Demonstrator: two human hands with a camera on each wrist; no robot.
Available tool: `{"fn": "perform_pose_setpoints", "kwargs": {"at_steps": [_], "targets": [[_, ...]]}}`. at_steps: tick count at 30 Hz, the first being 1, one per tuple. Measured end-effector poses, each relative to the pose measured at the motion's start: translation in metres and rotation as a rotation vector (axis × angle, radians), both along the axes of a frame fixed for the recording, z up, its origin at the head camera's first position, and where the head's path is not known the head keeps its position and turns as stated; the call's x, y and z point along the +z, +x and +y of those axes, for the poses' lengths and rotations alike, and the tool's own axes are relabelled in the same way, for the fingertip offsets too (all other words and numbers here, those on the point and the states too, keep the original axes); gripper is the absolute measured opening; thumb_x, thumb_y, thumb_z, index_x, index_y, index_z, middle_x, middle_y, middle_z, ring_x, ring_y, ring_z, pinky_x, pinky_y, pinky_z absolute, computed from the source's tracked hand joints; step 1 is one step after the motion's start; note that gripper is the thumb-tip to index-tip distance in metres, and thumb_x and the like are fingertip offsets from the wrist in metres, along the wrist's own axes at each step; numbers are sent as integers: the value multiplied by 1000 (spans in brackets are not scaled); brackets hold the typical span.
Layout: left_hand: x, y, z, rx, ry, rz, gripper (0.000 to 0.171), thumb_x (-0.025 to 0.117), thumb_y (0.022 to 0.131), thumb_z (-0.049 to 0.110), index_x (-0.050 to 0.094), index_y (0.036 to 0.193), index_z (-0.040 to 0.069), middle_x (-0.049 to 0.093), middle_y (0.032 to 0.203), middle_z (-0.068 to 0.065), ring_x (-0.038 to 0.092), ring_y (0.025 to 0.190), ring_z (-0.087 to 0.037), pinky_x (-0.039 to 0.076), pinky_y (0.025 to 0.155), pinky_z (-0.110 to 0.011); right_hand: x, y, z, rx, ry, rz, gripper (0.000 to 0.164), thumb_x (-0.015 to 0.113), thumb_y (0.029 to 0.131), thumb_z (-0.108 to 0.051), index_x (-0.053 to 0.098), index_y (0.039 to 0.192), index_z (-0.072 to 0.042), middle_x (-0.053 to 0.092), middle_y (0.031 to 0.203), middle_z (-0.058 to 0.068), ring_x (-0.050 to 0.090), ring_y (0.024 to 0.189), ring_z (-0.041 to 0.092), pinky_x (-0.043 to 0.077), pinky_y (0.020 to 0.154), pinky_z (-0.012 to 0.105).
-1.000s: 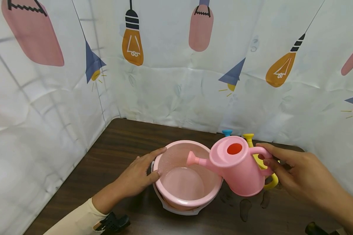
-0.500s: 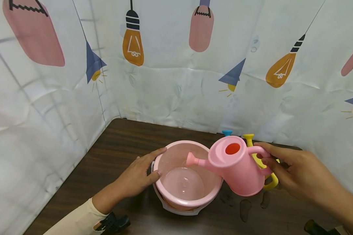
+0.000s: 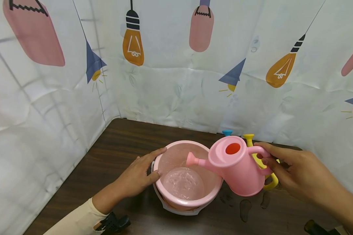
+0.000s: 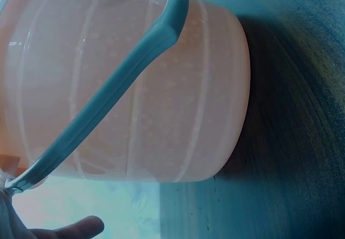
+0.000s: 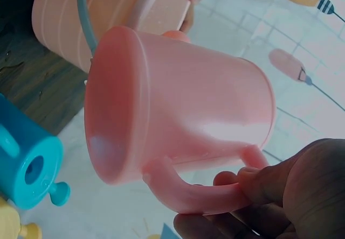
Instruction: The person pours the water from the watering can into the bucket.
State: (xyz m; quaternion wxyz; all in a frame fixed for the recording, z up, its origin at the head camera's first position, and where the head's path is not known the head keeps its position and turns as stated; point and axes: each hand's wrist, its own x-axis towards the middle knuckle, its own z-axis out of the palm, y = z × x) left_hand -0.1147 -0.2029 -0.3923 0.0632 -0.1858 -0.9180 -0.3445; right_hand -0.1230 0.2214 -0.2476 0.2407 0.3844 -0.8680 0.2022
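Observation:
My right hand (image 3: 300, 173) grips the handle of a pink toy watering can (image 3: 244, 169), tipped so its spout points left over a pink bucket (image 3: 191, 204). Its fingers (image 5: 215, 223) curl around the handle in the right wrist view. Water (image 3: 183, 182) ripples at the bucket's bottom, below the spout head (image 3: 192, 159). My left hand (image 3: 135, 176) rests on the bucket's left rim, thumb and index finger spread apart. In the left wrist view the bucket wall (image 4: 124, 115) fills much of the frame, and one finger (image 4: 81, 228) extends away from it.
Behind the pink can stand a yellow watering can (image 3: 248, 137) and a blue one (image 5: 32, 163). Water puddles (image 3: 245, 209) lie on the dark wooden table (image 3: 135, 137), right of the bucket. A patterned white curtain (image 3: 170, 91) hangs along the back and left.
The water in the bucket has gone from calm to strongly rippling. The pink watering can has shifted very slightly left. My left hand stays on the rim.

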Motion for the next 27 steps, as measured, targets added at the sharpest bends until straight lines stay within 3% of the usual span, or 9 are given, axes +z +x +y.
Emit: {"fn": "perform_pose_setpoints", "kwargs": {"at_steps": [9,16,27], "targets": [[0,0,0,3,-2,3,69,60,96,42,33,159,40,48,155,-4,46,140,-35,21,106,-79,-1,-1,1,18,-10,-2,31,75,95,-24,75,122,-9,68,89,-13,53,67,-2,39,52,12],[-1,-1,0,1,-3,8,68,60,96,43,33,159,41,48,155,-5,46,139,-35,22,106,-80,0,-2,1,24,1,13,30,77,93,-19,76,121,-9,68,89,-14,56,70,-3,43,57,12],[-2,-1,0,-4,-6,16,68,60,96,42,33,159,40,48,155,-5,46,139,-35,23,105,-80,1,-2,1,15,0,6,31,79,91,-15,75,122,-9,68,88,-13,49,64,-3,37,51,11]]}}
